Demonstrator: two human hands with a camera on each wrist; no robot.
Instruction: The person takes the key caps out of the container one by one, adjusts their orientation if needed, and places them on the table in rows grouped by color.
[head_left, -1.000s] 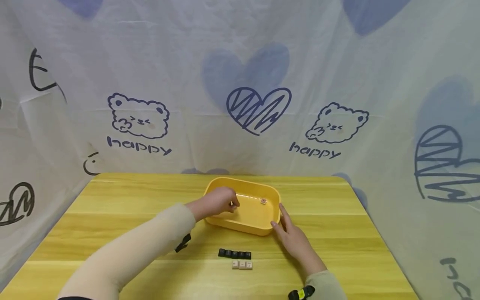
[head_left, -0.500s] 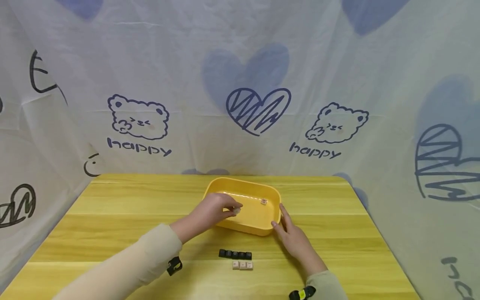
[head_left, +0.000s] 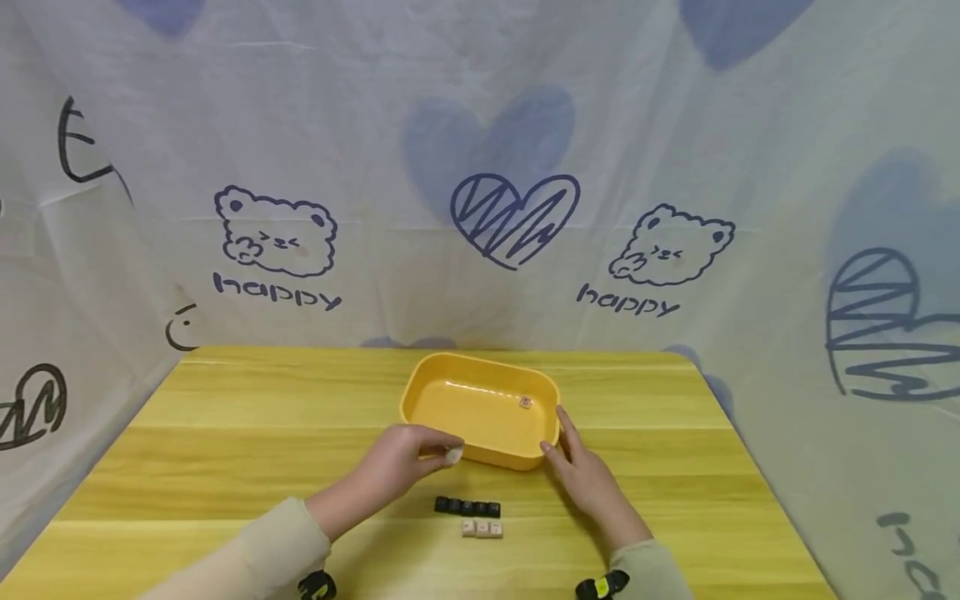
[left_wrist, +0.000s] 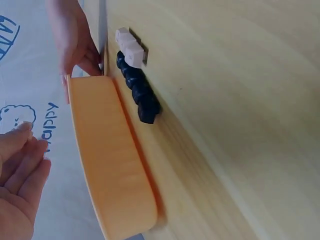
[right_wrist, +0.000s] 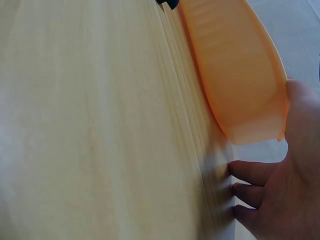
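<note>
My left hand (head_left: 401, 462) pinches a small whitish keycap (head_left: 453, 455) between thumb and fingertips, just over the front rim of a yellow plastic basin (head_left: 495, 457). In the left wrist view the fingers mostly cover that keycap. My right hand (head_left: 588, 479) holds the basin by its right end, thumb at the front corner and fingers along the side. Inside the basin, near its right end, lies one pale keycap (head_left: 526, 402) with a reddish mark. In front of the basin stand a row of several black keycaps (head_left: 467, 507) and, nearer me, three pale keycaps (head_left: 482, 528) side by side.
The wooden table (head_left: 262, 417) carries all of this. Behind it and at both sides hangs a white cloth (head_left: 390, 250) printed with hearts and bears. Black straps (head_left: 602, 586) sit on both wrists.
My left hand has come up out of the basin and moved toward me, past the front rim, with the whitish keycap between its fingers. The right hand stays at the basin's end.
</note>
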